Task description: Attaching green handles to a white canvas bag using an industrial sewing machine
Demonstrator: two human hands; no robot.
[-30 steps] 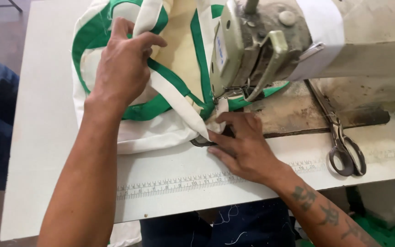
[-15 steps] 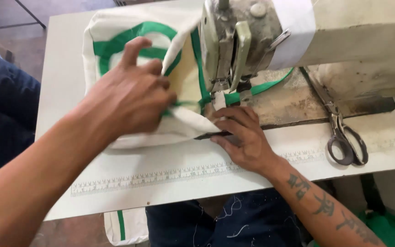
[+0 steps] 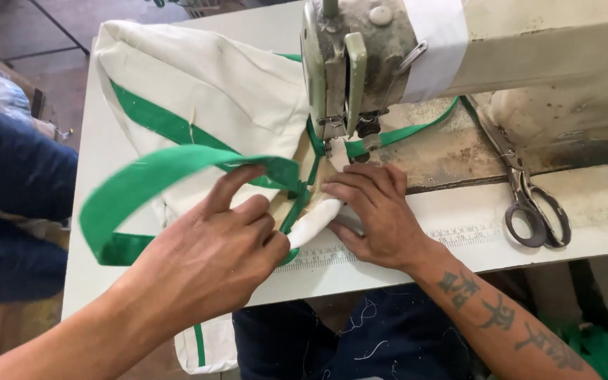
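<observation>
We take the sewing machine (image 3: 388, 63) as our landmark. The cream fabric bag (image 3: 205, 91) with green trim lies on the white table (image 3: 459, 225) to the left of the machine head, its edge running under the needle area. Our left hand (image 3: 212, 257), in front of and left of the machine, is closed around a rolled cream edge of the bag, with the looping green strap (image 3: 142, 179) arching over its fingers. Our right hand (image 3: 378, 214), just in front of the needle, lies flat with fingers spread narrowly, pressing the fabric down. Grey scissors (image 3: 529, 197) rest to the right, below the machine's arm.
</observation>
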